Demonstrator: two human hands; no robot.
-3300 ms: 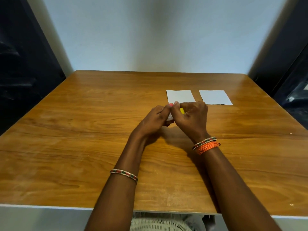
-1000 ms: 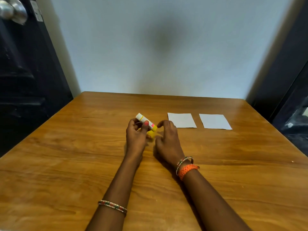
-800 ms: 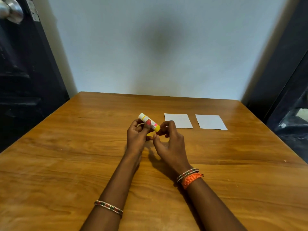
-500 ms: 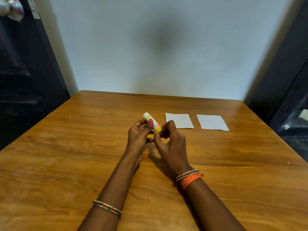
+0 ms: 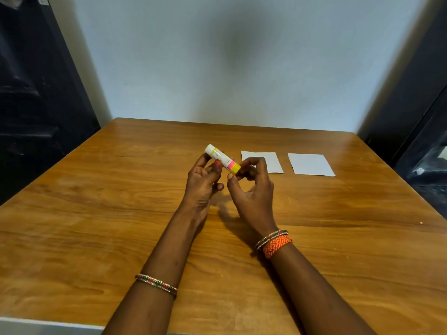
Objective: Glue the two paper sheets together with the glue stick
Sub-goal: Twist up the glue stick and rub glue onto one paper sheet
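A white glue stick (image 5: 221, 158) with a pink band and a yellow end is held tilted above the table's middle. My left hand (image 5: 202, 182) grips its white body between thumb and fingers. My right hand (image 5: 251, 187) pinches the yellow end with thumb and forefinger. Two small white paper sheets lie flat side by side on the wooden table (image 5: 96, 213): the left sheet (image 5: 268, 160) is partly hidden behind my right hand's fingers, and the right sheet (image 5: 310, 164) lies apart from it. I cannot tell whether the cap is on the stick.
A pale wall stands behind the table's far edge. Dark panels flank the table on both sides, with a dark object (image 5: 428, 165) beyond the right edge. The table's near edge runs along the bottom left.
Both hands lifted off the table with the glue stick and drew nearer to me. The stick has tilted steeper, its white end higher, while my right fingers stay at the yellow end.
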